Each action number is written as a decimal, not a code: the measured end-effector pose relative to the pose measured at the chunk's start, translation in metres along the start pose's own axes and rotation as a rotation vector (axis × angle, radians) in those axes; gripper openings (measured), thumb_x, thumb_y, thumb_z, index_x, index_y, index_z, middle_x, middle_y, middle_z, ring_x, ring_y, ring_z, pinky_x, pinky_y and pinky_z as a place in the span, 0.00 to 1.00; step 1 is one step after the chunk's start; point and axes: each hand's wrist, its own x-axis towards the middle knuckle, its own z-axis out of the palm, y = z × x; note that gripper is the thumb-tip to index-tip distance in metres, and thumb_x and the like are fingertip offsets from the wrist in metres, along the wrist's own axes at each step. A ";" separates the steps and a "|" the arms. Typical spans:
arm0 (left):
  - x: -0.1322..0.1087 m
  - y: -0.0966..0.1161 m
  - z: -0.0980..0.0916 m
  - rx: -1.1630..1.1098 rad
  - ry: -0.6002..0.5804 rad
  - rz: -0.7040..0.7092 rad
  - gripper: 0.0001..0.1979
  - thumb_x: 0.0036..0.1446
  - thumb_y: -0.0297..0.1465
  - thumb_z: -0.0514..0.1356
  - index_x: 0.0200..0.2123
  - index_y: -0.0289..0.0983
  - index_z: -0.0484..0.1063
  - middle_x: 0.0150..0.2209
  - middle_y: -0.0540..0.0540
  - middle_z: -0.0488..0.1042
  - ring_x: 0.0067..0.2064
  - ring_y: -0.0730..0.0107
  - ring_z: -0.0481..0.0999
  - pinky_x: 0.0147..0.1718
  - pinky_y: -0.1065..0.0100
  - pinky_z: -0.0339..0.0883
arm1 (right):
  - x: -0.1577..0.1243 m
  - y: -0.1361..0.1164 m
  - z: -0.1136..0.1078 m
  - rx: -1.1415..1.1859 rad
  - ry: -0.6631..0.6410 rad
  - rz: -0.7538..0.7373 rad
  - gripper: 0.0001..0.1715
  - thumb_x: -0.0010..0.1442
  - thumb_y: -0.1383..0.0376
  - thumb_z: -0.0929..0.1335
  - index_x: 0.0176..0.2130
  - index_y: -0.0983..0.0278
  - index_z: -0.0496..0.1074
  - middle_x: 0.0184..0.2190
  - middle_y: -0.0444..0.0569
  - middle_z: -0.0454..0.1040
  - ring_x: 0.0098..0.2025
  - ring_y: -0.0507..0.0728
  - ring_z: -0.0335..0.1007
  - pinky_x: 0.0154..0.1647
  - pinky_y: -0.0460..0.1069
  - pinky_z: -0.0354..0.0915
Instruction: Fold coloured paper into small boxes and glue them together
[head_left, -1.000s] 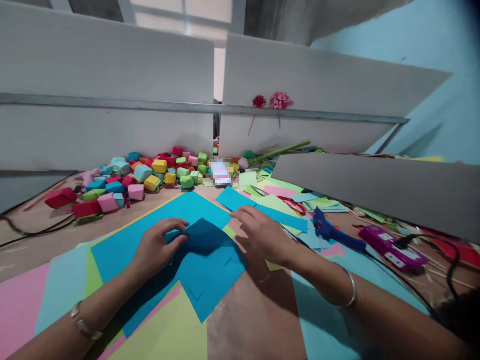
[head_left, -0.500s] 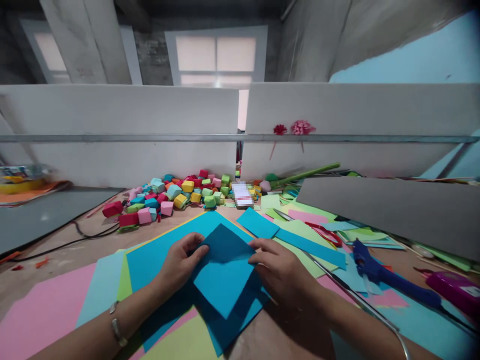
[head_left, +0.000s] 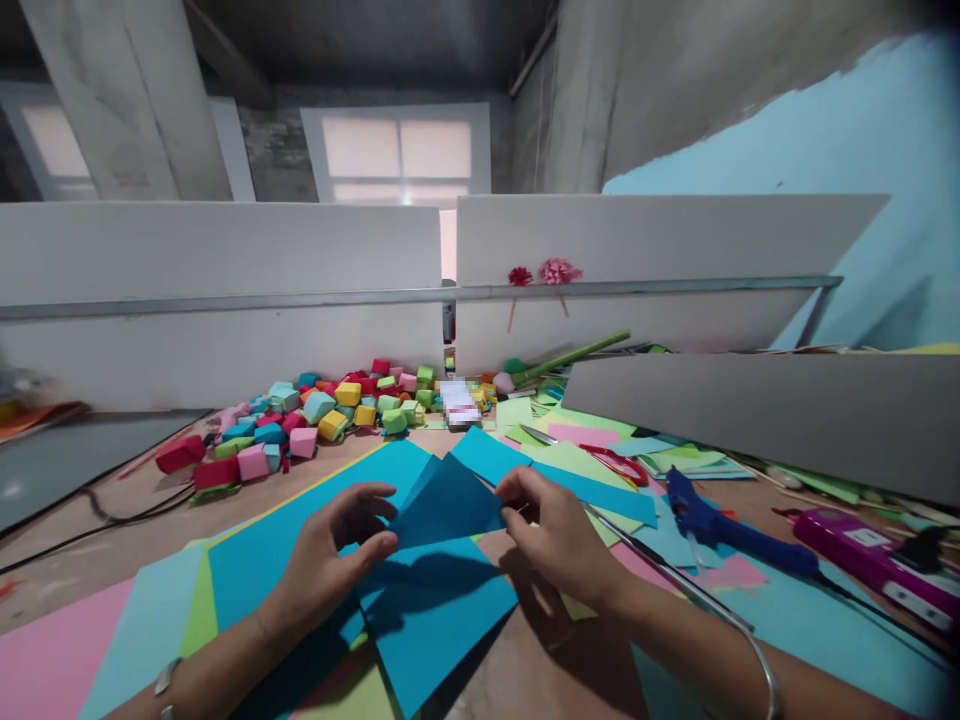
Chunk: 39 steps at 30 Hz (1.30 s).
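Observation:
A blue square of paper (head_left: 454, 505), folded over into a triangle, is up in the air in front of me. My right hand (head_left: 551, 535) pinches its right corner between thumb and fingers. At the left corner my left hand (head_left: 334, 555) has its thumb and fingers apart, close to the paper; whether a fingertip touches it is unclear. Underneath lies another blue sheet (head_left: 442, 620), with the shadow of the folded piece across it. A larger blue sheet (head_left: 262, 560) is spread behind my left hand.
Coloured paper cubes (head_left: 300, 420) are heaped at the back left. To the right lie scissors (head_left: 615, 465), a blue glue gun (head_left: 742, 535), a purple device (head_left: 874, 560) and a long metal rod (head_left: 667, 570) among paper scraps. A white panel (head_left: 225, 350) stands behind.
The blue square, held flatter by both hands before, is now folded into a triangle. My left fingers have spread off its left edge. The camera view has shifted right and up.

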 end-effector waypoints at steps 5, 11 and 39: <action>0.002 0.005 0.006 0.004 0.062 -0.011 0.16 0.51 0.36 0.64 0.44 0.38 0.73 0.32 0.48 0.77 0.33 0.65 0.78 0.33 0.65 0.75 | -0.002 -0.001 0.000 0.080 -0.061 0.029 0.13 0.57 0.67 0.64 0.44 0.64 0.70 0.35 0.49 0.74 0.35 0.55 0.71 0.35 0.49 0.67; 0.000 0.010 0.007 0.006 0.041 0.011 0.15 0.52 0.34 0.63 0.45 0.39 0.73 0.34 0.48 0.77 0.37 0.65 0.78 0.39 0.64 0.75 | -0.001 -0.001 -0.001 0.087 -0.187 0.040 0.10 0.60 0.60 0.66 0.32 0.64 0.72 0.29 0.45 0.72 0.32 0.54 0.67 0.33 0.48 0.63; -0.026 0.040 0.022 0.408 -0.243 0.290 0.08 0.53 0.30 0.64 0.23 0.40 0.77 0.23 0.51 0.77 0.29 0.68 0.76 0.34 0.67 0.61 | -0.024 -0.020 0.004 0.116 -0.290 -0.315 0.04 0.57 0.68 0.70 0.30 0.65 0.75 0.24 0.43 0.75 0.26 0.49 0.68 0.28 0.43 0.59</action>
